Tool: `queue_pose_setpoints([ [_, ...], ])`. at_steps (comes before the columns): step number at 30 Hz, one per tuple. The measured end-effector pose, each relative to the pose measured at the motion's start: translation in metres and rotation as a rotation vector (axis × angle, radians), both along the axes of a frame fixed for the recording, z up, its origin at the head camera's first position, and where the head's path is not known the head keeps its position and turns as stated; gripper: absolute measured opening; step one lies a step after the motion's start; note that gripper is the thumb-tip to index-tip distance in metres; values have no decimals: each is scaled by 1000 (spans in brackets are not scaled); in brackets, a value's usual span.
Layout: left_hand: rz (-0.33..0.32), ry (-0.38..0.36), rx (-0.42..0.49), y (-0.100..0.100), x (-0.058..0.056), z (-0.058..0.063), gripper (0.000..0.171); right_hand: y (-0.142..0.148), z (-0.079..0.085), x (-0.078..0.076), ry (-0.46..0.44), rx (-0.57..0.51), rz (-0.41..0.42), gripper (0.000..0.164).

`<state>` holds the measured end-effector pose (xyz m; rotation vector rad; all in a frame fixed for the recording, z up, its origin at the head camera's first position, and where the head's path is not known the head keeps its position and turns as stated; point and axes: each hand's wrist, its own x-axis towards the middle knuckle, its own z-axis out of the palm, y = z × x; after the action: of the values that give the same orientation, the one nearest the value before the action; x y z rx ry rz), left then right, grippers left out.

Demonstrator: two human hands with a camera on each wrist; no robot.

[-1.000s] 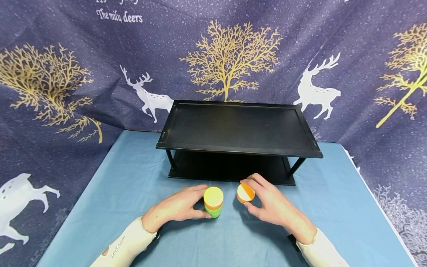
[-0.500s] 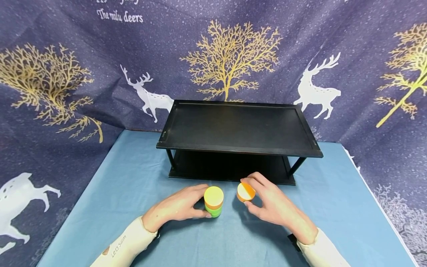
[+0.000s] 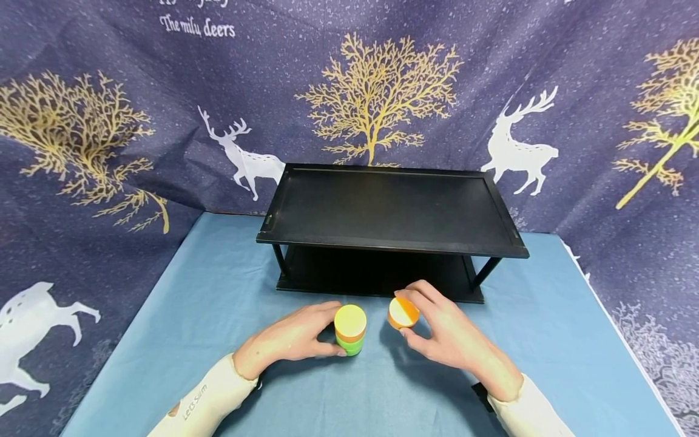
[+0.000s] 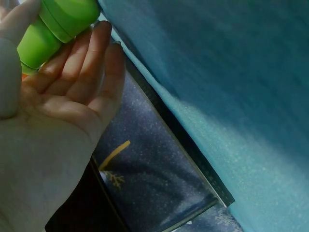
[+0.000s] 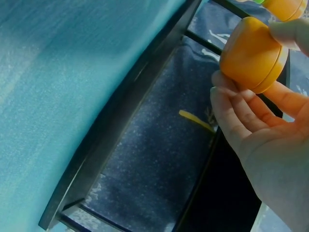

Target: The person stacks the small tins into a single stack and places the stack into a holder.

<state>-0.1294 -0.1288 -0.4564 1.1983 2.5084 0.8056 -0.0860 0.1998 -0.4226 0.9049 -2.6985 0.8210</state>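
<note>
Orange, one round tub point(image 3: 403, 314) is pinched in the half-curled right hand point(image 3: 438, 332) before the black rack point(image 3: 388, 209), while the likewise curled left hand point(image 3: 297, 334) grips, before the rack's left half, a green-and-orange stack point(image 3: 350, 331) that could topple should that grip slacken.

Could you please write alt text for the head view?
A person's left hand holds a green-and-yellow cylinder and the right hand an orange round piece at a blue-covered table. Beyond stands a black two-tier shelf, before a navy cloth printed with deer and trees.
</note>
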Motion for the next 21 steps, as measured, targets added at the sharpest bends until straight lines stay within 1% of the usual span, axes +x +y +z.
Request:
queue_pose_setpoints([
  [13, -3, -5, 6, -1, -1, -1, 52, -2, 6, 1, 6, -16, 4, 60],
  [21, -1, -18, 4, -1, -1, -1, 54, -2, 7, 3, 31, -33, 14, 60],
])
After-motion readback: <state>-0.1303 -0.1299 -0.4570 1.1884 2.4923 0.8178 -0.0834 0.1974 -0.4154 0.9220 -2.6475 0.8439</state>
